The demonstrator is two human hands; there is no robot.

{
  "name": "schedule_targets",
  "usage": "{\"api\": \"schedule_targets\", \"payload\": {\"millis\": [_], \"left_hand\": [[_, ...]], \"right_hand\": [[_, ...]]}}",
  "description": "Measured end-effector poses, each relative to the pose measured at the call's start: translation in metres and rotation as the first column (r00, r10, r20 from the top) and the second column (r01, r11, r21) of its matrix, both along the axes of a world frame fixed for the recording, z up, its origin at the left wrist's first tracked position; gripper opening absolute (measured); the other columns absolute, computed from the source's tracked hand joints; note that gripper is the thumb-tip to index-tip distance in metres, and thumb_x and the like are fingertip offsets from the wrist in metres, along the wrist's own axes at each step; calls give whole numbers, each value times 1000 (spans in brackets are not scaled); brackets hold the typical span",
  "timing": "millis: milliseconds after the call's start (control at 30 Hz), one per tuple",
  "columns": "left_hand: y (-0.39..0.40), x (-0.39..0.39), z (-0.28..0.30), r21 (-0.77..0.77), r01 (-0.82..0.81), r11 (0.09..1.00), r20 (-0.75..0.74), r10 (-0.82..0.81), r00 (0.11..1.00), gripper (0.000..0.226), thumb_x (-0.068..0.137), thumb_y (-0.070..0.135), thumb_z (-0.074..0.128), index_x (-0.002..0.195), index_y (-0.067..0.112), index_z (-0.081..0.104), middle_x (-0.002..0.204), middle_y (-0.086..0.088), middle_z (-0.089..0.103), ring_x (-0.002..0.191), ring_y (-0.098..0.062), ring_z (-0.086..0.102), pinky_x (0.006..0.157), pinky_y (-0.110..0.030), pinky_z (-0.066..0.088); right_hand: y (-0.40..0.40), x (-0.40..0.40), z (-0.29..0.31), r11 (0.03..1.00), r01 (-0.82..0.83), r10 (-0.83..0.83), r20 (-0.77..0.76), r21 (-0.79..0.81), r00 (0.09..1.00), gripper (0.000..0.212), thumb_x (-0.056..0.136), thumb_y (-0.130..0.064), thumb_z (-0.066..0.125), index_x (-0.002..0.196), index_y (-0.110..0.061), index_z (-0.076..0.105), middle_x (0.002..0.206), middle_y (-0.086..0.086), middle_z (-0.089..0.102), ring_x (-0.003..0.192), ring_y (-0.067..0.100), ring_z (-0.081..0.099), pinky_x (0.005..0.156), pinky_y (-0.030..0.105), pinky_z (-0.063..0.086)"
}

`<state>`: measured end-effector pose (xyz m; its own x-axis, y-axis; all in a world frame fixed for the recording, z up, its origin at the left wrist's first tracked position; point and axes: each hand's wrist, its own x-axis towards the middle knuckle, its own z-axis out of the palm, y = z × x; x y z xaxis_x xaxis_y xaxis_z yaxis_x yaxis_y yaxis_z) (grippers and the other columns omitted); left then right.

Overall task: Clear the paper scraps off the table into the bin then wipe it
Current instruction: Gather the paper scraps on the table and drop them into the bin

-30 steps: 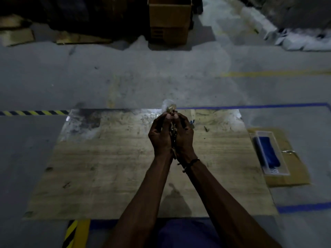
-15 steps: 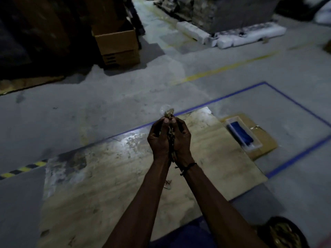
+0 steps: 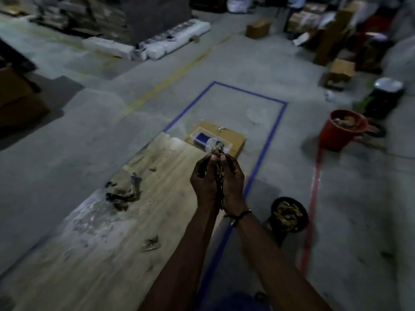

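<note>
Scraps point(image 3: 218, 173) of paper are clasped between the left hand point(image 3: 205, 179) and the right hand point(image 3: 231, 179), which are pressed together palm to palm with the fingers curled around the bundle. A crumpled pale wad point(image 3: 213, 145) is seen sticking out just above the fingertips point(image 3: 222, 157). The joined hands are held up over the far right edge of the table point(image 3: 94, 261), a worn wooden board. To the left of the hands, a dark heap of loose scraps point(image 3: 122, 193) is left on the board, and a smaller piece point(image 3: 151, 242) lies below and left of the left wrist. To the lower right of the right wrist, a dark round bin point(image 3: 289, 214) with yellowish scraps inside is set on the floor, apart from the board. Beyond the fingertips, a clear tray with a blue cloth point(image 3: 201, 138) is placed on flat cardboard point(image 3: 233, 138). Far to the upper right, a red bucket point(image 3: 341, 129) is visible.
</note>
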<state>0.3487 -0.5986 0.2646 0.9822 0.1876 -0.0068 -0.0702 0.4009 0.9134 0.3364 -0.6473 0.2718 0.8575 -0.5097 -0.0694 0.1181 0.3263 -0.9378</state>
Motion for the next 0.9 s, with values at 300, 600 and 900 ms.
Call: {"api": "schedule_targets", "payload": {"millis": [300,600,900], "left_hand": [[-194,-54,-5,10,271,963,-39,-270,962,16,100,4,67,114,6,75,107,-4,78,103,-10,73,94,-29,55],[-328,-105,-52,-11,372,928,-162,-369,915,15,100,9,68,113,12,74,112,-5,78,105,-11,73,88,-24,57],[-384,-70,-113,51,411,910,-337,-372,865,17,101,11,69,116,5,74,110,-9,78,100,-12,74,81,-23,57]], "right_hand": [[-193,-57,-25,953,302,-302,-12,-12,953,20,106,-11,61,120,-1,70,119,12,76,114,22,70,100,39,55],[-323,-112,-78,925,375,-369,-91,59,925,25,104,-24,66,123,-9,72,126,15,74,125,34,67,112,55,50],[-375,-88,-130,904,412,-377,-234,119,896,15,106,-23,63,111,-25,77,116,2,79,113,20,73,99,38,58]]}}
